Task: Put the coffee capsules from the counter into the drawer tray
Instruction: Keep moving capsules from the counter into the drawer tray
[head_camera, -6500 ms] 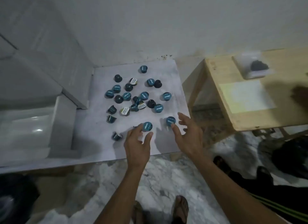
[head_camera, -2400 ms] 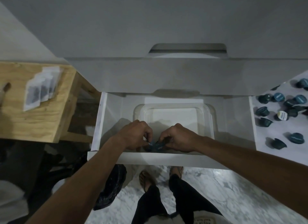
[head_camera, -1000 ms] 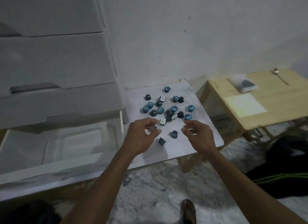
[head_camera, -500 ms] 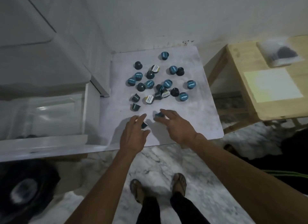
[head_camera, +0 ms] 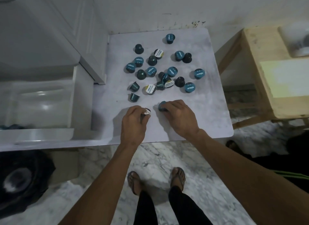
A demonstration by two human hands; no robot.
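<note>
Teal-lidded coffee capsules point(head_camera: 172, 71) lay scattered over the middle and far part of the pale marble worktop point(head_camera: 209, 107), some upright, some tipped on their sides, a few with white lids. Left hand point(head_camera: 133, 124) sat near the front edge, fingers point(head_camera: 144, 118) curled round a white-lidded capsule point(head_camera: 147, 111), pinched at the tip. Right hand point(head_camera: 178, 117) was just beside it, fingers bent over a teal capsule point(head_camera: 161, 106) that rested on the worktop; grip looked closed on it, though whether it was lifted cannot be told. Both hands worked the nearest strays first, probably so one trip carries two.

Open drawer point(head_camera: 82, 99) stood off the worktop's left edge, with the clear tray point(head_camera: 41, 104) inside it. Dark shapes at the tray's near left corner may be capsules; too dim to be sure. Most of the pile was not yet moved, so the task looked early.

Next move likely called for swinging both hands left over the drawer wall and releasing low. Risk: round capsules roll, and the tipped ones near the left hand could get knocked.

A wooden table point(head_camera: 267, 91) stood to the right.
</note>
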